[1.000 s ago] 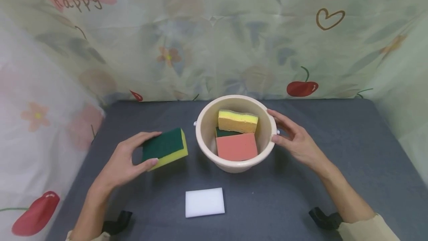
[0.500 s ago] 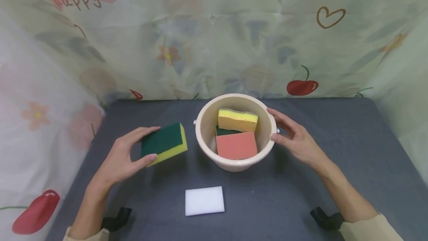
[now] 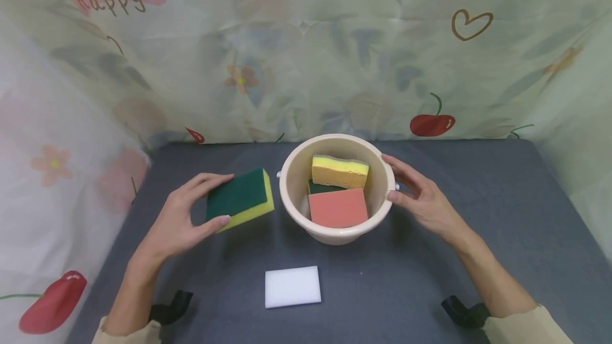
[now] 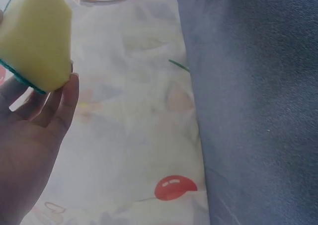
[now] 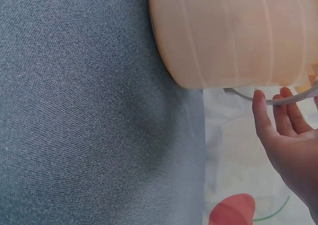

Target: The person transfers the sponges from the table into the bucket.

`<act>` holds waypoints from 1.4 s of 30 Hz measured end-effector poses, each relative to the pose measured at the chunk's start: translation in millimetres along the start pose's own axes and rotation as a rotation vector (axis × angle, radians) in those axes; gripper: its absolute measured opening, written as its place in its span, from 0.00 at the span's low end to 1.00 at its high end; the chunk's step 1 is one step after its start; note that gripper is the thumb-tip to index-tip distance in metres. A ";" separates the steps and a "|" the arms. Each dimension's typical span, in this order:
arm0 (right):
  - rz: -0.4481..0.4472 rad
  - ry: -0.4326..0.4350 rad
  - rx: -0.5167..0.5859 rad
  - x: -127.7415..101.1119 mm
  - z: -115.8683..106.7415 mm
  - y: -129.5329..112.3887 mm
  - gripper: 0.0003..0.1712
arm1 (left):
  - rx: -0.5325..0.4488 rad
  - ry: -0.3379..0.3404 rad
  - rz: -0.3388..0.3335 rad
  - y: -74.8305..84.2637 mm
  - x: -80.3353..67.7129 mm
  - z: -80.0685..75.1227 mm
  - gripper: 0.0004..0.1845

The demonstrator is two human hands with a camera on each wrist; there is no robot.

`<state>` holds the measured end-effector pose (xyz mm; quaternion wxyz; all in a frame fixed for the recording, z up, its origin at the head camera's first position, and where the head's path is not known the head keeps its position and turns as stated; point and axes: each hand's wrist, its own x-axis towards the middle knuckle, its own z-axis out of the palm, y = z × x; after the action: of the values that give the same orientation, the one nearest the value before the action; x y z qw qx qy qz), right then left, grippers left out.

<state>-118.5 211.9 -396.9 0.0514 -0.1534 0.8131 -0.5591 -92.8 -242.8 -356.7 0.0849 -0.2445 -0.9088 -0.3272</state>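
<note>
My left hand (image 3: 179, 222) grips a sponge (image 3: 239, 195), thumb at its near edge and fingers at its far edge. Its scouring face is dark green, its foam yellow. In the left wrist view the yellow foam (image 4: 39, 41) rises above the fingers. The sponge is raised over the table, just left of a cream bucket (image 3: 292, 211). On the bucket's right side, my right hand (image 3: 427, 203) touches the rim with thumb and extended fingers. Inside lie a pink sponge (image 3: 338, 208), a yellow-and-tan sponge (image 3: 340, 173) and a partly hidden dark green one (image 3: 321, 188).
A white foam block (image 3: 292, 287) lies on the dark grey tabletop (image 3: 382, 296), in front of the bucket. Close behind the bucket hangs a printed curtain (image 3: 306, 84), which also runs along both sides. The bucket's handle (image 5: 278, 101) shows near the right fingers.
My left hand has carried the sponge slightly to the right and away from me, closer to the bucket. The right hand, the bucket and the white block stay about where they were.
</note>
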 end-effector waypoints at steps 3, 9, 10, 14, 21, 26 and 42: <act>0.001 -0.001 -0.003 -0.1 0.2 0.1 0.41 | -0.005 0.005 0.003 2.0 3.6 0.4 0.37; 0.008 -0.002 -0.009 -0.3 0.1 0.1 0.41 | -0.047 0.009 0.044 6.4 12.2 1.6 0.37; 0.007 -0.003 -0.007 -0.3 0.0 0.1 0.41 | -0.054 0.011 0.055 7.1 13.7 1.7 0.36; 0.002 -0.002 -0.007 -0.4 -0.3 -0.1 0.41 | -0.070 0.015 0.085 10.6 20.1 1.9 0.36; 0.005 -0.002 -0.009 -0.9 0.1 -0.9 0.41 | -0.075 0.005 0.128 19.2 32.2 3.0 0.36; 0.005 -0.002 -0.008 -0.7 0.4 -1.5 0.41 | -0.075 -0.004 0.139 27.2 40.3 4.1 0.36; 0.000 -0.002 0.009 0.0 -0.1 0.7 0.41 | -0.108 -0.047 0.170 42.7 65.2 17.9 0.37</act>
<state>-118.7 212.2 -397.5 0.0531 -0.1539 0.8106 -0.5625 -127.8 -177.6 -326.4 0.0776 -0.3328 -0.8676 -0.3613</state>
